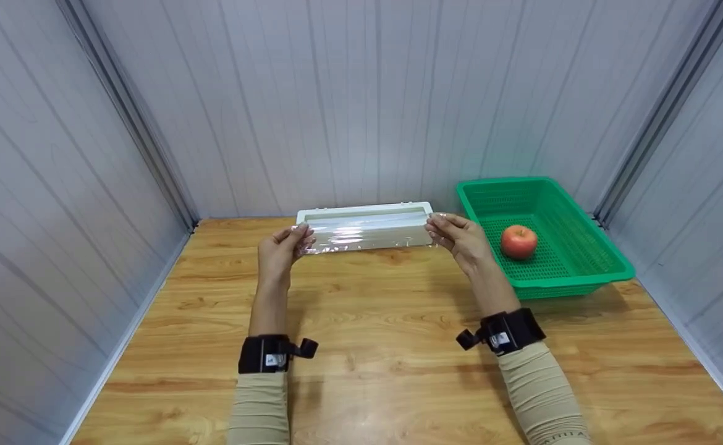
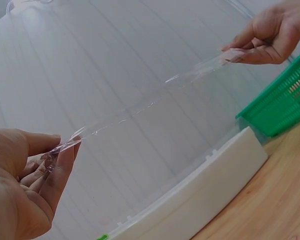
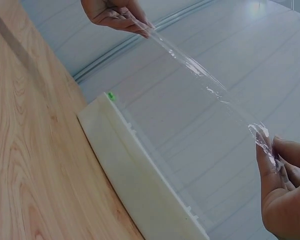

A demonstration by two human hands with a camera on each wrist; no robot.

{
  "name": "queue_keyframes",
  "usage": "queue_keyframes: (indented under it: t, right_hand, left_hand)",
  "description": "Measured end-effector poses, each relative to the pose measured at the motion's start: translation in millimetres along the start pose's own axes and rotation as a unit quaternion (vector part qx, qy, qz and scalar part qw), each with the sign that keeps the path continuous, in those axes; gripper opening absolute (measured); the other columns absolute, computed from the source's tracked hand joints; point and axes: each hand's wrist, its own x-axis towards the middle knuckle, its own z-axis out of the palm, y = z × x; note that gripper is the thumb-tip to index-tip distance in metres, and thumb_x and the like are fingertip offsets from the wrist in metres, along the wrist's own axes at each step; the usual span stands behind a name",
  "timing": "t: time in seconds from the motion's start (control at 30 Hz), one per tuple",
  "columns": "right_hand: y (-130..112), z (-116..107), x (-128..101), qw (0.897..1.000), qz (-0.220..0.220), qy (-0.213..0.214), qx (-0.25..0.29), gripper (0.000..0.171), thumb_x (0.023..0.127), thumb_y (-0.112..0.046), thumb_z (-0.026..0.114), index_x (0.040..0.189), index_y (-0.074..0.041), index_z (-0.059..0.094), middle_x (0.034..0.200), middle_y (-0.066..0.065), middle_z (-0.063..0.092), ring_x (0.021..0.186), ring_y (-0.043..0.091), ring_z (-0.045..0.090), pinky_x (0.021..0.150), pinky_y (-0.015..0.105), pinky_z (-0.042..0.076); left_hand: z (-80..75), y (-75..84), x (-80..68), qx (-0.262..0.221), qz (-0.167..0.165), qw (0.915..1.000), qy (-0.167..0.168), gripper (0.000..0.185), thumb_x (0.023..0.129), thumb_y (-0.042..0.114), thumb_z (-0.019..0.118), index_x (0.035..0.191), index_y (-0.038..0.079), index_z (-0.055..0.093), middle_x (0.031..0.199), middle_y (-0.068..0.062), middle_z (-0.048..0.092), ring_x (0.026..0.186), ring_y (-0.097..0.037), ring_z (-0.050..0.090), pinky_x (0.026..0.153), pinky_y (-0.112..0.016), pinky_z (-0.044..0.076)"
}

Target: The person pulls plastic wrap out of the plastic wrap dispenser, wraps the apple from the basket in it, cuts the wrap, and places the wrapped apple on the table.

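Observation:
A clear sheet of plastic wrap [image 1: 367, 235] is stretched between both hands, its lower edge jagged and shiny. My left hand [image 1: 279, 250] pinches its left end between thumb and fingers. At the other end, my right hand [image 1: 463, 241] pinches a corner the same way. In the left wrist view the plastic wrap [image 2: 135, 111] hangs above the table as a thin slanting strip. Behind it, against the back wall, stands a long white box [image 1: 361, 210], partly seen through the film. The right wrist view shows this white box [image 3: 135, 170] with a small green piece at one end.
To the right sits a green plastic basket [image 1: 584, 253] with a red apple [image 1: 519, 241] inside it. A wooden table [image 1: 361, 346] extends toward me, with grey panel walls [image 1: 367, 111] at the back and both sides.

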Motion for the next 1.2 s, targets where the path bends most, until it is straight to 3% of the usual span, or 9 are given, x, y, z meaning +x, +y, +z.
queue_keyframes:
  t: [0.27, 0.5, 0.7, 1.0, 1.2]
  right_hand:
    - [-5, 5, -4, 1.0, -0.003, -0.004, 0.025, 0.016, 0.099, 0.005, 0.069, 0.094, -0.004, 0.081, 0.092, 0.01, 0.08, 0.084, 0.017, 0.079, 0.082, 0.029, 0.064]
    - [-12, 7, -8, 1.0, -0.007, -0.011, 0.027, 0.013, 0.098, 0.004, 0.071, 0.096, -0.003, 0.081, 0.093, 0.011, 0.08, 0.085, 0.017, 0.079, 0.082, 0.028, 0.064]
    - [-17, 10, -11, 0.999, -0.018, -0.016, 0.03, 0.015, 0.098, 0.006, 0.069, 0.096, -0.002, 0.081, 0.094, 0.012, 0.08, 0.084, 0.018, 0.079, 0.079, 0.027, 0.065]
    - [-24, 11, -18, 0.998, -0.04, -0.035, 0.03, 0.012, 0.098, 0.003, 0.071, 0.102, -0.001, 0.081, 0.097, 0.013, 0.08, 0.087, 0.018, 0.079, 0.079, 0.027, 0.065]
    - [-29, 14, -22, 0.998, -0.045, -0.041, 0.031, 0.013, 0.1, 0.003, 0.069, 0.104, 0.0, 0.081, 0.097, 0.012, 0.08, 0.086, 0.017, 0.079, 0.078, 0.027, 0.065]
  left_hand:
    - [1.1, 6.9, -4.4, -0.008, 0.005, 0.9999, 0.004, 0.011, 0.102, 0.004, 0.07, 0.107, -0.006, 0.072, 0.084, -0.005, 0.078, 0.071, -0.01, 0.075, 0.072, -0.022, 0.063]
    - [3.6, 14.3, -8.9, -0.017, 0.016, 0.9997, -0.002, 0.006, 0.101, 0.003, 0.071, 0.102, -0.003, 0.072, 0.085, -0.006, 0.079, 0.075, -0.015, 0.078, 0.076, -0.027, 0.065]
    - [4.0, 19.9, -13.1, -0.015, 0.026, 0.9995, -0.009, 0.007, 0.1, 0.004, 0.072, 0.104, -0.003, 0.074, 0.084, -0.006, 0.079, 0.072, -0.013, 0.077, 0.069, -0.021, 0.063]
    - [8.0, 28.8, -19.7, -0.021, 0.058, 0.9979, -0.021, 0.01, 0.1, 0.002, 0.072, 0.09, 0.0, 0.073, 0.083, -0.008, 0.079, 0.07, -0.013, 0.076, 0.067, -0.023, 0.063]
    - [8.0, 34.8, -24.5, -0.009, 0.072, 0.997, -0.027, 0.011, 0.099, 0.007, 0.075, 0.094, -0.003, 0.075, 0.086, -0.013, 0.079, 0.073, -0.015, 0.076, 0.069, -0.025, 0.064]
